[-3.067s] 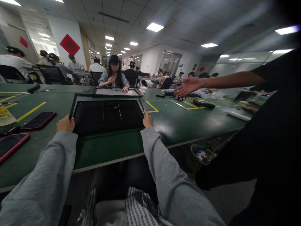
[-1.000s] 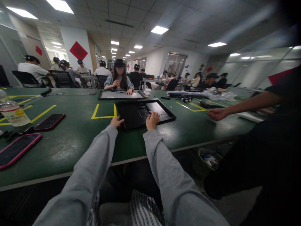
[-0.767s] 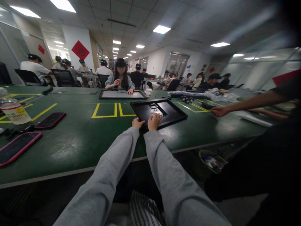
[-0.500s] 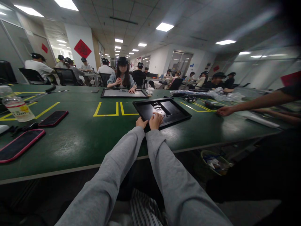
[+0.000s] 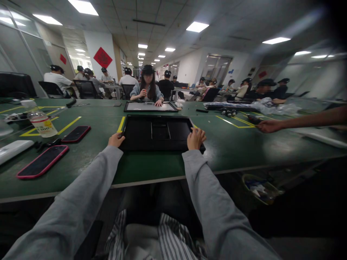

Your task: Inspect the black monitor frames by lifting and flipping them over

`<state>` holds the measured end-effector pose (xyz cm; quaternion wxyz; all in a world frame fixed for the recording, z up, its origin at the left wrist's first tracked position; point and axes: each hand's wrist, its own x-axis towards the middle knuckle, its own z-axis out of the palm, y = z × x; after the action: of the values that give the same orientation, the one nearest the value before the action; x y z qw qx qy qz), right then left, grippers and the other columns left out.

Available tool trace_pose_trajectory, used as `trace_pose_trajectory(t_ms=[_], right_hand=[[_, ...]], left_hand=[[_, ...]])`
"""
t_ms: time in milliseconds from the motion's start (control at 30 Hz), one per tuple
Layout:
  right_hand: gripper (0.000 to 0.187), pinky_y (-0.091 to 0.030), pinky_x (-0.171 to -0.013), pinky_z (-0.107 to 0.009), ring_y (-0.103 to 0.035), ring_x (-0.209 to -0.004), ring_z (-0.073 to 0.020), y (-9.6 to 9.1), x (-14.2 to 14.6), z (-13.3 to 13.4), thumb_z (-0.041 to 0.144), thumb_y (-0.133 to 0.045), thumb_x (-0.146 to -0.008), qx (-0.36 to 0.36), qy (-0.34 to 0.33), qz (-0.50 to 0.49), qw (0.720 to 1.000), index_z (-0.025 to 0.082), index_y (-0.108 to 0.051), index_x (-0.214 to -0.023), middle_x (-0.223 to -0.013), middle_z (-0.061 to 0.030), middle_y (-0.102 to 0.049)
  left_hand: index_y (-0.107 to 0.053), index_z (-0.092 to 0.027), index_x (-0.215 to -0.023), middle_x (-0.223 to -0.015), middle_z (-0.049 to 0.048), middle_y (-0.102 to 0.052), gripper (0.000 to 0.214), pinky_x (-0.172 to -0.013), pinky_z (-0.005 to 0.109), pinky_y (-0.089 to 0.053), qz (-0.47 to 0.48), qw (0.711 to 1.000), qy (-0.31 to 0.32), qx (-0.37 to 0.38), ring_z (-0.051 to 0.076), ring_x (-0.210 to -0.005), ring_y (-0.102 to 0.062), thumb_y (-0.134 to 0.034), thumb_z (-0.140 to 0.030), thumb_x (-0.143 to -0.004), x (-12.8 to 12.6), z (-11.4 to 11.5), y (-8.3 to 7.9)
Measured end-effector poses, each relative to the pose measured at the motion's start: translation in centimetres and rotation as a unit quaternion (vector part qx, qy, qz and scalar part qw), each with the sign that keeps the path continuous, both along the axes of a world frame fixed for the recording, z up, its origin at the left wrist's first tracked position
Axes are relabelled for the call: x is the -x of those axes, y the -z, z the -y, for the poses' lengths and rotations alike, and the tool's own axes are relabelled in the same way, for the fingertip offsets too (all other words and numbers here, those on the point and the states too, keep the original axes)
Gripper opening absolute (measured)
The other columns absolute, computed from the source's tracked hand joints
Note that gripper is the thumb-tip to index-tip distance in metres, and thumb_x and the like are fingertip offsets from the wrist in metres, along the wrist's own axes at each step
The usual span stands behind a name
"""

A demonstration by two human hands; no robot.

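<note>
A black rectangular panel (image 5: 137,131), like the frame of a flat screen, lies in front of me with its long side roughly parallel to the table edge. A recessed section with two light strips shows in its middle. My left hand (image 5: 116,139) is closed around the panel's left end, thumb on the rim. At the opposite end, my right hand (image 5: 196,138) holds the right edge with bent fingers over the rim. The undersides of both grips are hidden.
On the green table (image 5: 157,166), two phones (image 5: 43,162) and a bottle (image 5: 42,122) stand left. Opposite, a person (image 5: 146,86) touches another framed panel (image 5: 149,106). From the right, a co-worker's hand (image 5: 268,126) reaches a dark tool (image 5: 254,119). Plastic wrap (image 5: 273,104) lies behind.
The panel has turned from a slant to nearly square with me and shifted left. My hands, close together before, are now apart at its two ends. The light parts on its face no longer show.
</note>
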<state>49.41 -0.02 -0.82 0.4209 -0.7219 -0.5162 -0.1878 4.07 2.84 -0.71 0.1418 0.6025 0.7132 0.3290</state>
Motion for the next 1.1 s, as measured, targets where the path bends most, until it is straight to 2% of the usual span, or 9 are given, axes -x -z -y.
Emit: trace_pose_trajectory(t_ms=[133, 267, 333, 433, 567, 833, 900, 967, 1100], right_hand=[[0.043, -0.034, -0.102, -0.054, -0.046, -0.123, -0.0335, 0.7, 0.0, -0.9, 0.026, -0.052, -0.090, 0.056, -0.014, -0.042, 0.997, 0.018, -0.060, -0.132, -0.131, -0.0190, -0.059], [0.048, -0.048, -0.092, -0.044, -0.064, -0.096, -0.0261, 1.8, -0.8, -2.4, 0.037, -0.053, -0.093, 0.131, -0.185, -0.135, 0.965, 0.014, -0.059, -0.135, -0.099, -0.0128, -0.073], [0.050, -0.051, -0.091, -0.041, -0.066, -0.095, -0.0243, 2.2, -0.9, -3.0, 0.041, -0.055, -0.092, 0.129, -0.247, -0.144, 0.949, 0.013, -0.060, -0.134, -0.100, -0.0118, -0.074], [0.054, -0.050, -0.099, -0.044, -0.064, -0.109, -0.0252, 2.5, -0.8, -3.5, 0.032, -0.064, -0.085, 0.122, -0.270, -0.115, 0.948, 0.015, -0.060, -0.135, -0.123, -0.0136, -0.070], [0.055, -0.049, -0.102, -0.048, -0.064, -0.113, -0.0263, 2.4, -1.3, -3.5, 0.017, -0.058, -0.081, 0.122, -0.220, -0.123, 0.960, 0.012, -0.059, -0.136, -0.128, -0.0157, -0.068], [0.047, -0.048, -0.103, -0.047, -0.065, -0.113, -0.0277, 1.5, -1.6, -2.5, 0.016, -0.052, -0.085, 0.126, -0.160, -0.109, 0.973, 0.013, -0.065, -0.130, -0.124, -0.0153, -0.070], [0.047, -0.049, -0.102, -0.047, -0.064, -0.114, -0.0279, 1.0, -1.4, -2.2, 0.018, -0.050, -0.087, 0.124, -0.154, -0.100, 0.975, 0.014, -0.064, -0.132, -0.126, -0.0155, -0.069], [0.051, -0.048, -0.102, -0.046, -0.063, -0.116, -0.0271, 0.3, -1.2, -1.8, 0.021, -0.046, -0.090, 0.092, -0.158, -0.081, 0.980, 0.015, -0.059, -0.139, -0.130, -0.0155, -0.067], [0.058, -0.042, -0.107, -0.046, -0.055, -0.128, -0.0253, -1.5, -0.1, -0.4, 0.025, -0.027, -0.099, -0.047, -0.141, -0.004, 0.989, 0.016, -0.038, -0.156, -0.140, -0.0162, -0.059]], left_hand=[[-0.064, -0.015, -0.132, -0.114, 0.0143, -0.074, 0.054, -0.093, 0.034, -0.051, 0.021, 0.996, -0.085, -0.007, 0.027, -0.107, -0.069, -0.063, -0.038, -0.083, 6.9, 1.6, 0.2], [-0.067, -0.015, -0.123, -0.113, 0.0141, -0.074, 0.050, -0.093, 0.036, -0.051, 0.018, 0.991, -0.134, -0.007, 0.028, -0.106, -0.069, -0.066, -0.041, -0.080, 9.5, 2.4, 0.3], [-0.067, -0.016, -0.120, -0.111, 0.0134, -0.075, 0.048, -0.093, 0.036, -0.051, 0.012, 0.991, -0.132, -0.014, 0.028, -0.106, -0.069, -0.066, -0.042, -0.080, 9.3, 2.6, 0.2], [-0.067, -0.018, -0.117, -0.108, 0.0122, -0.076, 0.044, -0.093, 0.036, -0.050, -0.007, 0.993, -0.120, -0.016, 0.028, -0.107, -0.069, -0.066, -0.042, -0.080, 8.1, 2.9, 0.0], [-0.066, -0.018, -0.119, -0.109, 0.0121, -0.076, 0.047, -0.095, 0.037, -0.050, -0.025, 0.995, -0.093, -0.007, 0.029, -0.110, -0.068, -0.067, -0.044, -0.080, 6.9, 3.1, -0.1], [-0.069, -0.020, -0.119, -0.119, 0.0106, -0.073, 0.042, -0.101, 0.041, -0.048, -0.089, 0.993, -0.070, -0.031, 0.031, -0.116, -0.065, -0.061, -0.042, -0.084, 5.9, 3.2, -0.6], [-0.070, -0.020, -0.118, -0.125, 0.0108, -0.071, 0.041, -0.105, 0.043, -0.045, -0.101, 0.990, -0.072, -0.066, 0.032, -0.121, -0.062, -0.059, -0.041, -0.084, 5.6, 3.6, -1.3], [-0.069, -0.019, -0.122, -0.135, 0.0116, -0.066, 0.043, -0.111, 0.044, -0.040, -0.101, 0.983, -0.062, -0.142, 0.031, -0.131, -0.055, -0.056, -0.038, -0.085, 5.1, 4.3, -2.2], [-0.060, -0.017, -0.135, -0.152, 0.0135, -0.050, 0.050, -0.122, 0.050, -0.019, -0.095, 0.941, -0.087, -0.313, 0.029, -0.148, -0.033, -0.051, -0.038, -0.091, 4.4, 6.4, -4.4]])
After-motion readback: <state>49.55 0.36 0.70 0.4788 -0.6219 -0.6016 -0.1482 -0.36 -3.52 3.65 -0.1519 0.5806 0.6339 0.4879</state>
